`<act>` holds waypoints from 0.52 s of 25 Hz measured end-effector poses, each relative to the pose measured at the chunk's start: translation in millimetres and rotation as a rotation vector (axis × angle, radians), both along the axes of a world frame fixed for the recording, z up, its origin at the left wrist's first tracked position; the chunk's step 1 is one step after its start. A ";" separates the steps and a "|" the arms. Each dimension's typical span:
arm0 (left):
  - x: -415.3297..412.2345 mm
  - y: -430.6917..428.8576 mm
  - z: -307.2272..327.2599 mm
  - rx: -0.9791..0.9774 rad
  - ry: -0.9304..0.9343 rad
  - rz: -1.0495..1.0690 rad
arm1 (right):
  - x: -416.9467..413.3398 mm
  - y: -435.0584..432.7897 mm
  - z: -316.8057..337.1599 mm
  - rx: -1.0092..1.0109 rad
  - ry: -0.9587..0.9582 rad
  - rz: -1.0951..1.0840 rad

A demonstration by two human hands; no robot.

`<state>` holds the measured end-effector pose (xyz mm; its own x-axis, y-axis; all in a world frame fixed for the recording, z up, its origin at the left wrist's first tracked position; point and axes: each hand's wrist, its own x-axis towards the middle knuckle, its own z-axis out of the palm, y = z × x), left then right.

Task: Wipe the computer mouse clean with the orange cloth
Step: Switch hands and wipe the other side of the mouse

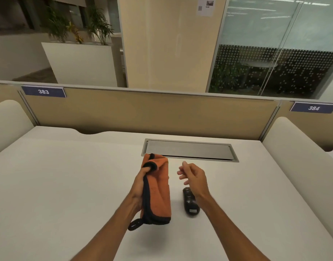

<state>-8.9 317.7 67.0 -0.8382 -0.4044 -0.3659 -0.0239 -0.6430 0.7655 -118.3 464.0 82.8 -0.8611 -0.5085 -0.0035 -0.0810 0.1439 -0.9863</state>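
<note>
My left hand (pixel 141 185) grips the orange cloth (pixel 158 187) by its upper edge, fingers closed around it, so it hangs folded above the desk (pixel 58 185) (black trim and a small loop at the bottom). My right hand (pixel 194 178) hovers empty, fingers loosely spread. The black mouse (pixel 190 203) lies on the desk under my right wrist, just beside the cloth. Beyond sits a metal cable hatch (pixel 190 150).

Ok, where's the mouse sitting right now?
In the head view the black mouse lies on the white desk, just right of the orange cloth held in the left hand, partly under the right wrist, nearer than the metal cable hatch.
</note>
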 end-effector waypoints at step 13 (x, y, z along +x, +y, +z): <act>-23.5 16.4 -13.0 -0.418 -0.366 -0.056 | -26.6 68.1 -112.4 0.606 0.408 0.278</act>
<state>-32.5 334.0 54.0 -0.7110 -0.5365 -0.4546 -0.3610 -0.2763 0.8907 -145.0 532.2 -29.6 -0.6953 -0.7162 -0.0598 -0.5322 0.5690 -0.6269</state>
